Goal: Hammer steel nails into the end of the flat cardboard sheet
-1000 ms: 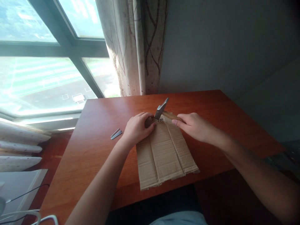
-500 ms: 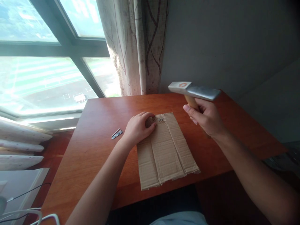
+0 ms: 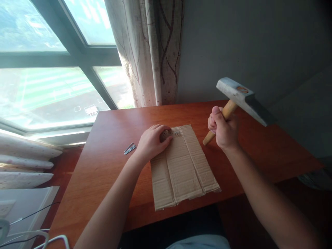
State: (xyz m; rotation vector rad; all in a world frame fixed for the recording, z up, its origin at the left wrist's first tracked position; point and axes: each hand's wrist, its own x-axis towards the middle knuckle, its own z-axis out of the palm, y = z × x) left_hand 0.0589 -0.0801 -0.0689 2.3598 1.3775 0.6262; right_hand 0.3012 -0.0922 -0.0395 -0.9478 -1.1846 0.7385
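My right hand [image 3: 225,129] is closed round the wooden handle of a hammer [image 3: 238,91], raised over the right part of the table. The metal head tilts down to the right, and the handle's butt sticks out below my fist. A flat piece of brown cardboard [image 3: 185,166] lies on the table with a row of small dark printed marks near its far edge. My left hand [image 3: 153,140] holds the cardboard down at its far left corner, fingers curved and thumb on top. What lies beneath those fingertips is hidden. Several loose nails [image 3: 129,148] lie left of my left hand.
The reddish-brown wooden table [image 3: 103,169] ends at a grey wall [image 3: 220,52]. A window [image 3: 52,93] and patterned curtain [image 3: 145,52] stand behind to the left. White cables [image 3: 55,238] and a wall socket [image 3: 6,209] are at lower left.
The hammer has swung up and to the right, its head turned, and more of its handle shows. My left hand and the cardboard have stayed in place.
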